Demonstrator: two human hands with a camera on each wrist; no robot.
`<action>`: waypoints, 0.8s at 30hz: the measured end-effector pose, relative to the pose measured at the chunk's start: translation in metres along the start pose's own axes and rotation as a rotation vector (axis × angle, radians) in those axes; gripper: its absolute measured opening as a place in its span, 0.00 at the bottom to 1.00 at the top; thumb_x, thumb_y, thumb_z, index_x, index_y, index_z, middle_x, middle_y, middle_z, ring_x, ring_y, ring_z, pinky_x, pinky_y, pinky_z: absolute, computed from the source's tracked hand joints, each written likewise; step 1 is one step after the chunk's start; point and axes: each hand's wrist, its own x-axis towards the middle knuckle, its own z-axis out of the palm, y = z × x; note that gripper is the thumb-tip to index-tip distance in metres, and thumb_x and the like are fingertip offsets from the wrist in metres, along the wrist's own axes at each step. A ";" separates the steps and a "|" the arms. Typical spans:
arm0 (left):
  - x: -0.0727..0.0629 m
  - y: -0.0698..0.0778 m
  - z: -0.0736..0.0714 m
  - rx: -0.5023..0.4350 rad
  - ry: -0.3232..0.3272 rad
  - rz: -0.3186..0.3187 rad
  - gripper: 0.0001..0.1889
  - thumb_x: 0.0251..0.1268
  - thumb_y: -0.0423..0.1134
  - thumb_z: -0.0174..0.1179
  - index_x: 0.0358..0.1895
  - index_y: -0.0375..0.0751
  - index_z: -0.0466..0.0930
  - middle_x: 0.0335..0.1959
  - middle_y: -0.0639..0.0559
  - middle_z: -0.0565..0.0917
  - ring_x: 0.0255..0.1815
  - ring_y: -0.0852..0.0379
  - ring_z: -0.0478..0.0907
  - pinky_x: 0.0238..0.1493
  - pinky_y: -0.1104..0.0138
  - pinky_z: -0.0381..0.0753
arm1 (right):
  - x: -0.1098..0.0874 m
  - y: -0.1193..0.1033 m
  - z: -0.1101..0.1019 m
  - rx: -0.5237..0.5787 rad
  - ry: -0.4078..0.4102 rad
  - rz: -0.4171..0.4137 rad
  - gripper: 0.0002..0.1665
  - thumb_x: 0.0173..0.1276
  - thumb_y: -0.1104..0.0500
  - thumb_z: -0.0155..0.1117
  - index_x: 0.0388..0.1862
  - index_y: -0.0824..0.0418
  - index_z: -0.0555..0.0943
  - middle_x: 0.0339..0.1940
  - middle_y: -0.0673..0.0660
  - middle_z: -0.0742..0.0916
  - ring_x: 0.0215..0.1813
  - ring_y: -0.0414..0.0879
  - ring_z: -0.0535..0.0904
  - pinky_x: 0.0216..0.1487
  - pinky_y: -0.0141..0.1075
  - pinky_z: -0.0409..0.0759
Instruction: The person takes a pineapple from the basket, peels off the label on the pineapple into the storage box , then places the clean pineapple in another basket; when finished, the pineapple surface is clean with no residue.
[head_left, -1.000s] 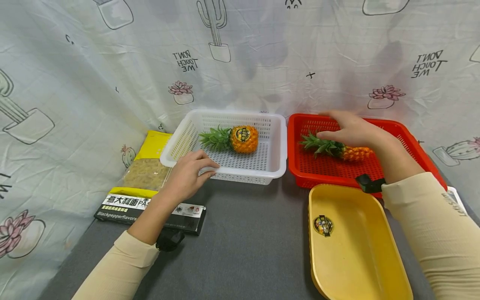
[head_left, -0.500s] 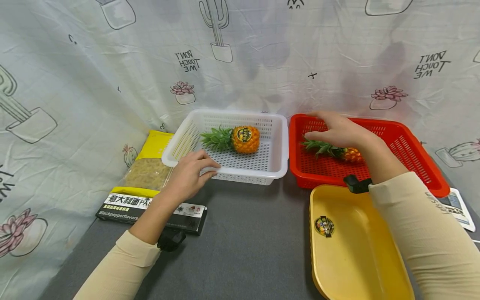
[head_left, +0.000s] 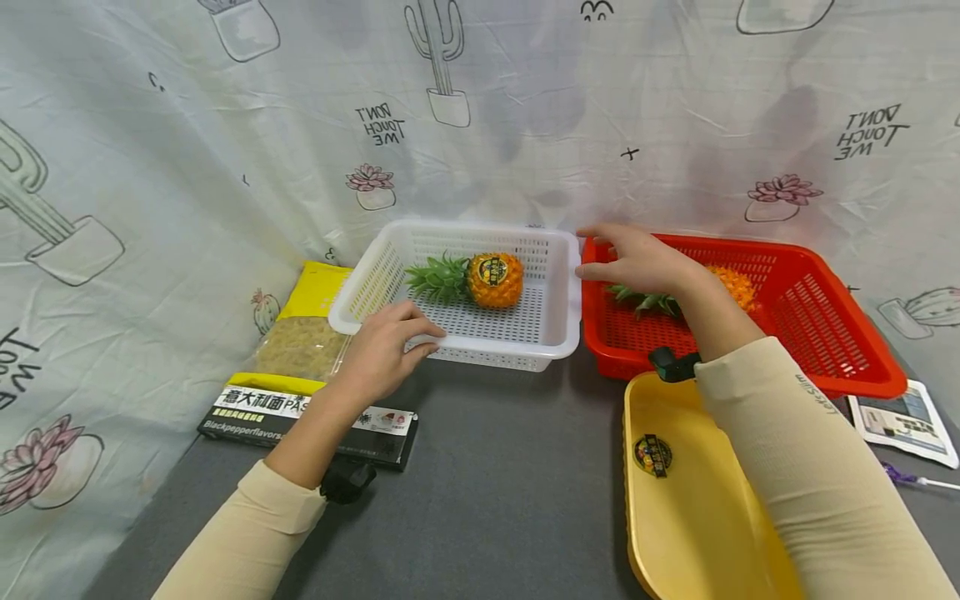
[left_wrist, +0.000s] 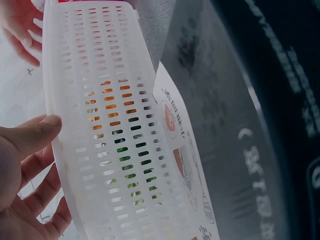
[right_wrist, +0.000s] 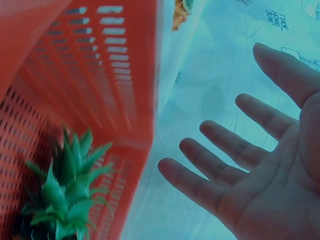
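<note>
A white perforated basket point(head_left: 517, 348) holds a toy-sized orange pineapple point(head_left: 497, 282) with green leaves and a round dark label. My left hand point(head_left: 386, 350) grips the near left part of its rim; in the left wrist view the thumb point(left_wrist: 47, 131) lies on the rim, fingers behind it. To the right stands a red perforated basket point(head_left: 851, 333) with another pineapple point(head_left: 733, 285), partly hidden by my right arm. My right hand point(head_left: 637, 260), fingers spread and holding nothing, is over the red basket's left end, fingertips near the white basket's right rim.
A yellow container point(head_left: 697, 508) stands in front of the red basket. On the left lie a yellow pasta bag point(head_left: 300, 342) and a black box point(head_left: 390, 425). A white packet point(head_left: 907, 421) and a thin purple-and-white item point(head_left: 900, 475) lie at right. A printed curtain point(head_left: 517, 108) hangs behind.
My right hand has moved left across the red basket, from above its pineapple to beside the white basket. The left hand has kept its place on the white basket's rim.
</note>
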 end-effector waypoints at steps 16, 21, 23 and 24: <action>-0.002 0.000 0.002 0.004 0.014 -0.002 0.09 0.62 0.35 0.74 0.45 0.46 0.92 0.39 0.50 0.82 0.41 0.47 0.78 0.43 0.54 0.76 | 0.048 -0.015 0.030 0.262 -0.036 -0.005 0.36 0.74 0.51 0.64 0.78 0.55 0.68 0.77 0.66 0.72 0.74 0.61 0.71 0.71 0.58 0.74; -0.002 0.000 0.002 -0.002 0.014 -0.004 0.09 0.62 0.34 0.73 0.45 0.46 0.92 0.39 0.50 0.82 0.41 0.47 0.78 0.43 0.54 0.75 | 0.062 -0.020 0.039 0.309 -0.073 0.029 0.37 0.74 0.51 0.64 0.79 0.55 0.67 0.78 0.65 0.71 0.74 0.61 0.71 0.73 0.57 0.73; -0.001 0.000 0.002 -0.004 0.016 -0.004 0.09 0.62 0.34 0.73 0.45 0.46 0.92 0.39 0.50 0.82 0.41 0.47 0.78 0.43 0.54 0.75 | 0.067 -0.021 0.041 0.306 -0.085 0.047 0.37 0.74 0.52 0.64 0.79 0.56 0.67 0.78 0.65 0.72 0.74 0.61 0.70 0.73 0.57 0.72; -0.001 0.000 0.002 -0.005 0.018 -0.004 0.09 0.62 0.34 0.73 0.45 0.46 0.92 0.39 0.50 0.82 0.41 0.47 0.78 0.43 0.54 0.76 | 0.068 -0.022 0.041 0.308 -0.093 0.056 0.37 0.74 0.52 0.64 0.79 0.56 0.67 0.78 0.66 0.71 0.74 0.61 0.70 0.74 0.57 0.72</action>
